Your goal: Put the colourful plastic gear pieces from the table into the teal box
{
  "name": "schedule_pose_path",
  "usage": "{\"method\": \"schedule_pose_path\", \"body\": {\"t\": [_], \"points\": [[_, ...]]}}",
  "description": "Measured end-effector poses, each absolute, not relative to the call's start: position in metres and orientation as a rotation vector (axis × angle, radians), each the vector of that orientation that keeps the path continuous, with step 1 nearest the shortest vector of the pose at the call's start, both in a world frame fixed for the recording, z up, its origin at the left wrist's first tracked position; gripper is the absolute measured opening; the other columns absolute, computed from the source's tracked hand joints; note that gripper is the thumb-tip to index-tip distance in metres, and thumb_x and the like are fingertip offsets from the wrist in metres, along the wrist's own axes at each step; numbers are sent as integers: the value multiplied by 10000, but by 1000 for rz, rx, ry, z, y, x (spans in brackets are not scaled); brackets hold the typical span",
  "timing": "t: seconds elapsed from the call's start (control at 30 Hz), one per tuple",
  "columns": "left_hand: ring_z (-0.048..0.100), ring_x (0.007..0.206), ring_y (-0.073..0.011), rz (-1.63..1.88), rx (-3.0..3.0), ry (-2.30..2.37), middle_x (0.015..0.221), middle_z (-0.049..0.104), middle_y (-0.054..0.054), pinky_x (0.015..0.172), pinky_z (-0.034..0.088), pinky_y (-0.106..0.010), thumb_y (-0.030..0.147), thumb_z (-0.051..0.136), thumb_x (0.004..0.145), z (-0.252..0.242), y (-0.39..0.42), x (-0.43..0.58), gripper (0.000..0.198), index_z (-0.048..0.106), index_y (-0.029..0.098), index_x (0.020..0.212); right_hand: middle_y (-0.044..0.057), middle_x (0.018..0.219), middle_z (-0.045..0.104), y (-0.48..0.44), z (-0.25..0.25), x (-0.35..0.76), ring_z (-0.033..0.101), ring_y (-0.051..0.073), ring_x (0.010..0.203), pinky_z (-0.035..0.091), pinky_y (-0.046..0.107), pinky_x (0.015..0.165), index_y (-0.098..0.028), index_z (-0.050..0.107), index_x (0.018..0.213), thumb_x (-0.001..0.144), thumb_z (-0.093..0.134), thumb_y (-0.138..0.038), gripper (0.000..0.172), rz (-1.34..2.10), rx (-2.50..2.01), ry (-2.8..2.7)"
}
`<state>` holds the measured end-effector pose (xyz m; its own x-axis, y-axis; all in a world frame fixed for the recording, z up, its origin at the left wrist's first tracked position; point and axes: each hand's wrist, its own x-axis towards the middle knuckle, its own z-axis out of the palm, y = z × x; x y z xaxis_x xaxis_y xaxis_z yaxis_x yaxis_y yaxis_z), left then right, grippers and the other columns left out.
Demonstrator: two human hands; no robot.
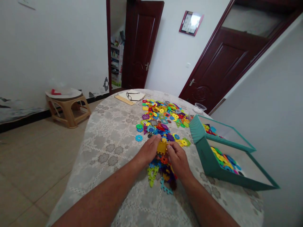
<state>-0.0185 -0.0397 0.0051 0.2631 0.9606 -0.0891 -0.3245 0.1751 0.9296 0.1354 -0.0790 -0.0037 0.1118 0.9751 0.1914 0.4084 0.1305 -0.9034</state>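
Note:
Between my two hands is a yellow square building piece (162, 147) with notched edges. My left hand (151, 146) is closed on its left edge. The fingers of my right hand (177, 154) pinch the right edge. Beneath and below the hands lie more plastic pieces: an orange gear-shaped one (163, 159), a lime-green triangular one (152, 175) and a light-blue curved one (166, 187). Beyond the hands spreads a large heap of colourful gear-like pieces (163, 115). A blue round piece (139, 138) sits by itself left of the heap.
On the right stands an opened green box (227, 176) holding more pieces in both halves. Glasses (131, 96) rest on papers (123, 98) at the table's far side. A clear plastic container (200, 107) stands at the far right edge. A tan stool (68, 110) is left of the table.

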Motion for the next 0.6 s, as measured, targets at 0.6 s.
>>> {"method": "schedule_pose_path", "body": {"t": [0.6], "points": [[625,517,-174,978,1244,945,677,705,-38,470,492,-242,539,681,892,11,-28,-33,370,692,185,998,-26,737,663,-80,58,189,561,139,645,420,231,586,-217,721,931,863,599,-302,164,612,-1491,-1663]]}}
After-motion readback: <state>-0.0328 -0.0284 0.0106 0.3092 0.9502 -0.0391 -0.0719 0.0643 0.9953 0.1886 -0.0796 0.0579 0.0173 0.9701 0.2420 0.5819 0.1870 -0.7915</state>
